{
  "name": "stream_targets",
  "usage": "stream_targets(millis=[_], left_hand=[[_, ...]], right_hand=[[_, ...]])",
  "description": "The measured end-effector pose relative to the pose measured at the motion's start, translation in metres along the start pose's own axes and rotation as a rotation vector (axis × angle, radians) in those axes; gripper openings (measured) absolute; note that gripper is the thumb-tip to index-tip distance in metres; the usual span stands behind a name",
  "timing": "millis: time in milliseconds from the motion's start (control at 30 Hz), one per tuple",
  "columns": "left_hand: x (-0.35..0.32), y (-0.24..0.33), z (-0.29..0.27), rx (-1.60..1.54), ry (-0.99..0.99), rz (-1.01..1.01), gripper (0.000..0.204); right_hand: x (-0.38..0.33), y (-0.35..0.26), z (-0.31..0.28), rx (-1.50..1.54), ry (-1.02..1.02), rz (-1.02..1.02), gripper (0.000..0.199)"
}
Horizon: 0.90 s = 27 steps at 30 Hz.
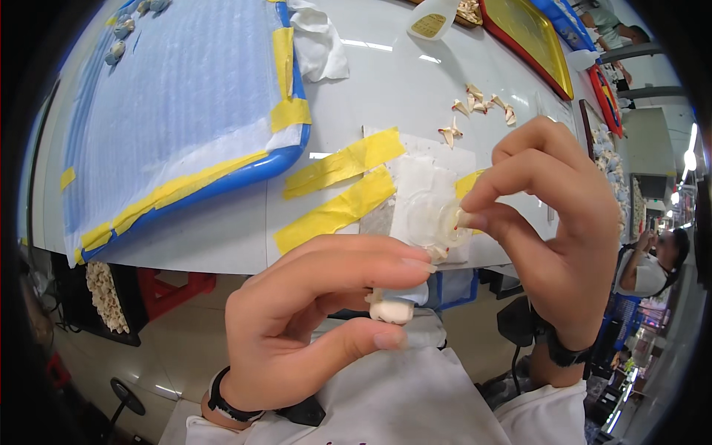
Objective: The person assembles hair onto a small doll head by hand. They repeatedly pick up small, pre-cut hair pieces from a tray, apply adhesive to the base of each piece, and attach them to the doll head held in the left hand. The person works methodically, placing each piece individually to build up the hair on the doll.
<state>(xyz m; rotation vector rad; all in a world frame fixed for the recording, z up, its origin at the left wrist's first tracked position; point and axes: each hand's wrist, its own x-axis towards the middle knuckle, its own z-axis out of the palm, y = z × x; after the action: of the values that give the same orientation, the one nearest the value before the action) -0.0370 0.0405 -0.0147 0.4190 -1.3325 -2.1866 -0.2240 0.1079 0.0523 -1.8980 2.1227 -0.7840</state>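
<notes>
My left hand (pixel 311 319) is held up close to the camera, thumb and fingers pinched on a small cream-white shell-like piece (pixel 391 308). My right hand (pixel 552 237) is raised beside it, its thumb and forefinger pinching a tiny pale bit (pixel 463 218) just above the white table's near edge. Both wrists carry dark bands. Behind the fingertips a translucent sheet (pixel 423 204) is fixed to the table (pixel 222 237) with strips of yellow tape (pixel 337 211).
A blue-rimmed tray (pixel 185 111) covered in clear film and yellow tape lies at the left. Several small tan shell pieces (pixel 475 104) are scattered on the table, with a white cloth (pixel 319 44), a white bottle (pixel 430 18) and red-framed trays (pixel 530 37) beyond. Another person (pixel 653 267) stands at the right.
</notes>
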Motion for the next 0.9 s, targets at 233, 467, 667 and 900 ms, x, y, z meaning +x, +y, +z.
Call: stream_targets(millis=[233, 467, 667, 900], left_hand=[[0.007, -0.001, -0.003, 0.293, -0.163, 0.191, 0.037], [0.002, 0.003, 0.008, 0.517, -0.129, 0.26, 0.038], [-0.002, 0.015, 0.022, 0.865, -0.059, 0.373, 0.034], [-0.005, 0.008, 0.028, 1.006, 0.04, 0.489, 0.036]], right_hand=[[-0.045, -0.017, 0.011, 0.528, 0.162, 0.119, 0.025], [-0.053, -0.012, 0.014, 0.664, 0.022, 0.101, 0.027], [-0.049, -0.016, 0.018, 0.487, 0.062, 0.009, 0.023], [-0.047, -0.015, 0.039, 0.268, 0.31, -0.187, 0.025]])
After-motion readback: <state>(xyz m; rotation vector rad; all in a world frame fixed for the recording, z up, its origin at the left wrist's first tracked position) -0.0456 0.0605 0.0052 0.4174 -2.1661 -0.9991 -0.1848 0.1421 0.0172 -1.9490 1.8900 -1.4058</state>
